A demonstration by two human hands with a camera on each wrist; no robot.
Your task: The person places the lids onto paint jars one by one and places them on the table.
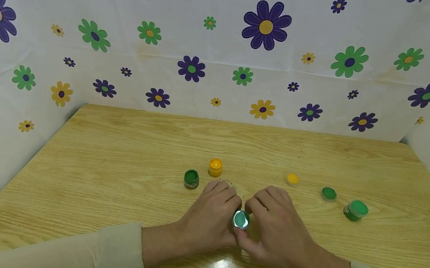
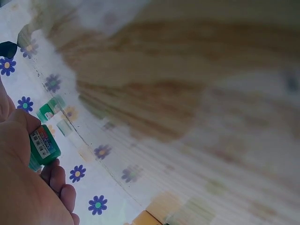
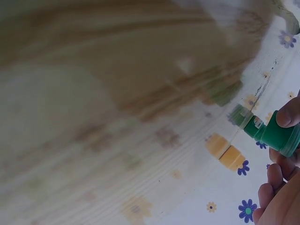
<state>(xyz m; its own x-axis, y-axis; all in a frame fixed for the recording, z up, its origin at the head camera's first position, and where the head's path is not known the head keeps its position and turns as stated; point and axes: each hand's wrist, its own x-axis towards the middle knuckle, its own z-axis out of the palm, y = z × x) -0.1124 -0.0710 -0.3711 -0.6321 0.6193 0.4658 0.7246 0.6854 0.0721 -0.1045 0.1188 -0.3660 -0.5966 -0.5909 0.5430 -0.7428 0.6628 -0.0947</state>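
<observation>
- The flowered cloth [image 1: 229,0] rises behind the far edge of the worktop and runs along its left and right edges.
- The wooden worktop [image 1: 119,141] spreads before me, a bright reflection near its front edge.
- My pale sleeves [image 1: 120,250] come in over the near edge, one from each side.
- My right hand [image 1: 277,228] grips the green jar from the right, its thumb by the rim on the side nearest me.
- My left hand [image 1: 210,216] grips the same jar from the left, between thumb and curled fingers.
- The green jar [image 1: 241,219] sits between my two hands, at the fingers rather than deep in the palms, one round end facing up at me. It is over the near half of the worktop; my left wrist view shows its printed label.
- The other green jar [image 1: 355,211] stands nearest the right edge.
- The orange jar [image 1: 215,167] and dark green jar [image 1: 191,178] stand near each other, left of the worktop's middle.
- The green lid [image 1: 328,194] lies left of that right-hand jar.
- The yellow lid [image 1: 293,179] lies slightly nearer the far edge.
</observation>
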